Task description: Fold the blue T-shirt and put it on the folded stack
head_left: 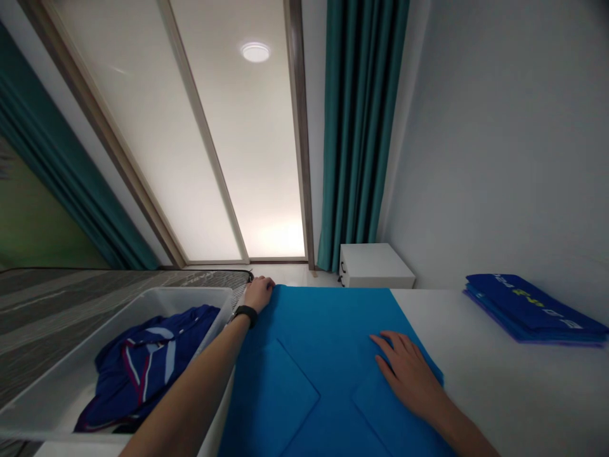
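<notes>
A bright blue cloth (333,317) lies flat over the white table, with angular seam or fold lines in its nearer half. My left hand (259,294), wearing a black wristband, is at the cloth's far left corner. Its fingers curl over the edge there, closed on the cloth. On the right part of the cloth rests my right hand (404,371), palm down, fingers stretched and slightly apart. The near end of the cloth runs out of view.
Left of the cloth stands a translucent plastic bin (190,295) holding a dark blue garment (159,355) with white and red stripes. A stack of folded blue cloth items (533,308) lies on the table (471,381) at right. Beyond is a white cabinet (375,263).
</notes>
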Available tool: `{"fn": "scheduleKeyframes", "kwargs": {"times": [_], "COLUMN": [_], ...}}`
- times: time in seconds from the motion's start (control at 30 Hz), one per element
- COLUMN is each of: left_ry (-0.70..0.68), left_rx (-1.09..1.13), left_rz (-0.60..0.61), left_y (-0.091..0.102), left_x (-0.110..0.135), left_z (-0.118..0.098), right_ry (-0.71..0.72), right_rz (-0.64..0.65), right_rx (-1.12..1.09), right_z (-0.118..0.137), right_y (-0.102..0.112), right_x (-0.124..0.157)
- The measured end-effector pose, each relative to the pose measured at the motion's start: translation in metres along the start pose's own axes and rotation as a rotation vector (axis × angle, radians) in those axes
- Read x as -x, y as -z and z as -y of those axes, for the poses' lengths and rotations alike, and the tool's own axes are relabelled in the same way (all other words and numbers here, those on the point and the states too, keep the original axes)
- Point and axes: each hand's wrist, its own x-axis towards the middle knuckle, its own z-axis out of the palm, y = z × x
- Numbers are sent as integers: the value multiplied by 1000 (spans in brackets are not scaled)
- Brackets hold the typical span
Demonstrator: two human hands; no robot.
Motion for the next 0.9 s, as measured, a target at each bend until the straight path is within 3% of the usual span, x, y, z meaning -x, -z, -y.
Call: {"fn": "scheduleKeyframes", "kwargs": {"times": [0.27, 0.5, 0.9], "left_ry": [-44, -111, -83], "left_rx": [134, 208, 415], "left_rz": [-93, 17, -64], "left_y": [14, -1, -14], "left_x": [32, 73, 79], "left_z": [-27, -28, -17], "right_ry": [11, 24, 12], "right_rz": [-22, -33, -1], "right_rx": [-3, -3, 33], "right_z": [-1, -2, -2], "right_y": [-1, -2, 0], "right_x": [0, 0, 1]}}
